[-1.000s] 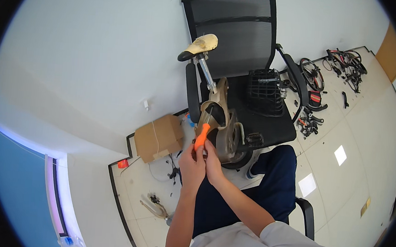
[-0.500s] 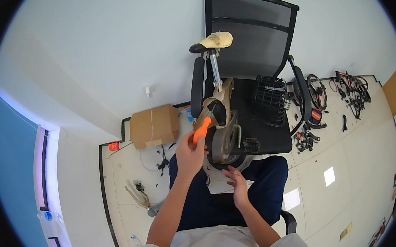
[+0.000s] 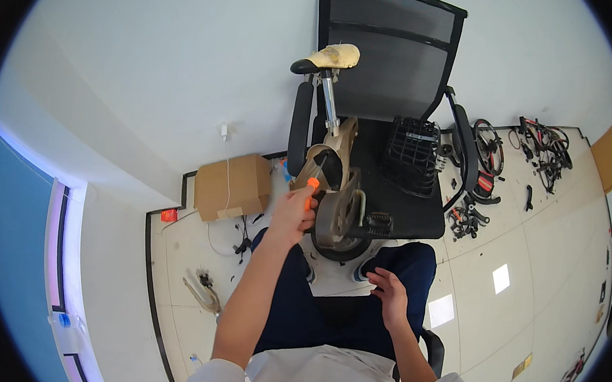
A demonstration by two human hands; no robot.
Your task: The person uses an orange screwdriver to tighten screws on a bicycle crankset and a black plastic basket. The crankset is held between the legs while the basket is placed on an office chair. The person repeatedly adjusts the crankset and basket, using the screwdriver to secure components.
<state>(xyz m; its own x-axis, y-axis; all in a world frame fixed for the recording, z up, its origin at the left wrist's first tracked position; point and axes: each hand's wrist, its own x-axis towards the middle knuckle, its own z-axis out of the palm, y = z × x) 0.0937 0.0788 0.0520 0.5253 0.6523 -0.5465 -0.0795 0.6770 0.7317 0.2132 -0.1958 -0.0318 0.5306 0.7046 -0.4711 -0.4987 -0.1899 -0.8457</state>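
My left hand point(image 3: 294, 217) is wrapped round the orange handle of a screwdriver point(image 3: 312, 184). Its shaft points up and away, at the opening in a tan bicycle frame point(image 3: 348, 141); whether the tip touches the frame I cannot tell. A worn yellow saddle point(image 3: 338, 55) tops the frame on a silver seat post point(image 3: 328, 100). Low on the frame are a round tan cover point(image 3: 329, 221), a wheel partly hidden beneath it, and a black pedal point(image 3: 380, 224). My right hand point(image 3: 389, 294) hovers over my right thigh, fingers apart, with nothing in it.
Behind the frame stands a black office chair point(image 3: 417, 231) with a black wire basket point(image 3: 411, 156) on its seat. A cardboard box point(image 3: 232, 186) and a tan fork point(image 3: 203, 294) lie on the floor at left. Wheels point(image 3: 490, 147) and several bicycle parts point(image 3: 467, 216) lie at right.
My left hand has drawn slightly back and left with the screwdriver, whose handle now stands more upright. My right hand has moved right and a little nearer to me. The view has shifted slightly.
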